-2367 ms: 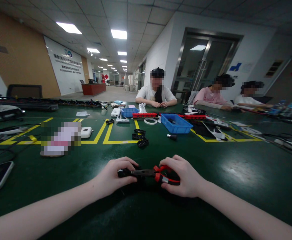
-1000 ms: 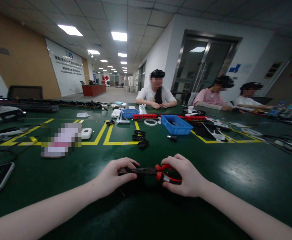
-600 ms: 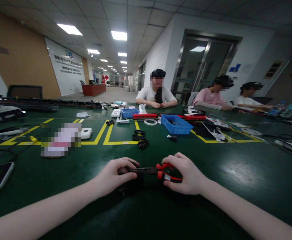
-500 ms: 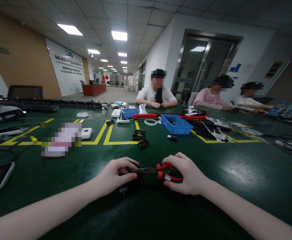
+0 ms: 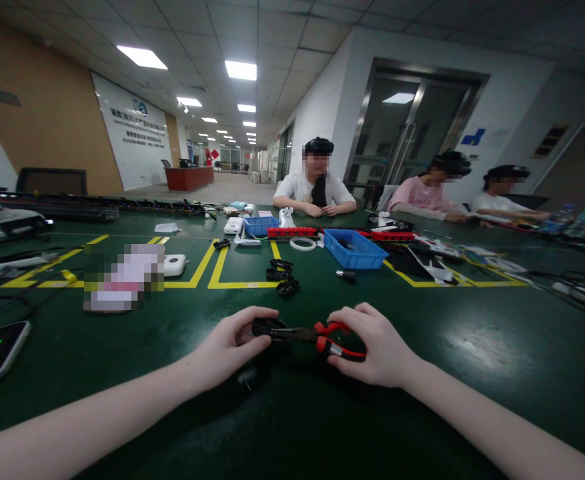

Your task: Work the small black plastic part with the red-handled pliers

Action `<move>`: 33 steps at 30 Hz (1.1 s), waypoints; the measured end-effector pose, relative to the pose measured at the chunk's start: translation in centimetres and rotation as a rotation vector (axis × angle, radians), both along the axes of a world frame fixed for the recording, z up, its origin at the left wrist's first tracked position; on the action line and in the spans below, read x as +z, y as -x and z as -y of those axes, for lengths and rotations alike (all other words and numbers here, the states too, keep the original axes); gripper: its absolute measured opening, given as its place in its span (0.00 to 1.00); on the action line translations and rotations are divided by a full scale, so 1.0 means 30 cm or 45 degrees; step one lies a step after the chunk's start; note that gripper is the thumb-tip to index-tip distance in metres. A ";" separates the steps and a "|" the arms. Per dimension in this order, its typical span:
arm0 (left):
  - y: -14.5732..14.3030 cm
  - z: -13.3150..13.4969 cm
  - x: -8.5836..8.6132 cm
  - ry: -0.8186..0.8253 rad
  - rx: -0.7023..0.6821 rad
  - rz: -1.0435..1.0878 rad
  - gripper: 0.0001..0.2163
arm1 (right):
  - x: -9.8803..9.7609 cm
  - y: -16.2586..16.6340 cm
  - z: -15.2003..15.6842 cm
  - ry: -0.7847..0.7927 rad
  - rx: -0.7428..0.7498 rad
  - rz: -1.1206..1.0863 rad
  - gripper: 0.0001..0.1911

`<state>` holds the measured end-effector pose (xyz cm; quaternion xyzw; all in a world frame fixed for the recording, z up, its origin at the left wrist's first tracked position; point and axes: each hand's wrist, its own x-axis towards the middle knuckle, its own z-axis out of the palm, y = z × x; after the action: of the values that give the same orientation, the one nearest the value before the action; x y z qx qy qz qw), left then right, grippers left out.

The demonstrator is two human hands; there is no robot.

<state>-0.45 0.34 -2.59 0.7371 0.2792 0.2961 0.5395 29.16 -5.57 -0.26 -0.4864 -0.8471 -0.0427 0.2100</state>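
My left hand (image 5: 239, 340) grips a small black part (image 5: 268, 328) between thumb and fingers; its exact kind is too dark to make out. In my right hand (image 5: 372, 347) is a pair of long-nose pliers (image 5: 329, 339) with red and black handles, its jaws pointing left. The tips of the jaws reach the black part, but whether they are clamped on it I cannot tell. Beyond my hands, several similar black parts (image 5: 286, 287) lie on the green table (image 5: 212, 427).
A blue bin (image 5: 356, 259) stands beyond my right hand, near a short black cylinder (image 5: 346, 275). A smaller blue bin (image 5: 261, 225) and red strips (image 5: 292, 232) lie farther back. At left are a white device (image 5: 174, 265) and cables. Several people sit across the table.
My left hand's fingers have opened slightly and shifted, so more of the black part shows. The pliers stay at almost the same spot, their jaws at the part.
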 end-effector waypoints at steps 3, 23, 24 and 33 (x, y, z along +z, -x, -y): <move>-0.001 -0.003 -0.007 -0.003 0.030 0.012 0.23 | -0.001 0.004 0.001 -0.020 0.012 0.000 0.23; 0.004 -0.010 -0.003 -0.304 0.099 -0.142 0.11 | -0.001 0.017 0.000 -0.002 0.030 0.007 0.23; 0.004 -0.008 0.000 -0.321 0.100 -0.148 0.11 | -0.001 0.017 -0.001 -0.008 0.034 0.010 0.23; 0.006 0.006 -0.003 -0.516 0.160 -0.260 0.09 | 0.000 -0.005 -0.012 -0.098 -0.031 0.046 0.24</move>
<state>-0.62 0.16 -2.69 0.8376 0.3127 0.3029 0.3300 29.31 -5.19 -0.26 -0.4872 -0.8425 -0.0866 0.2129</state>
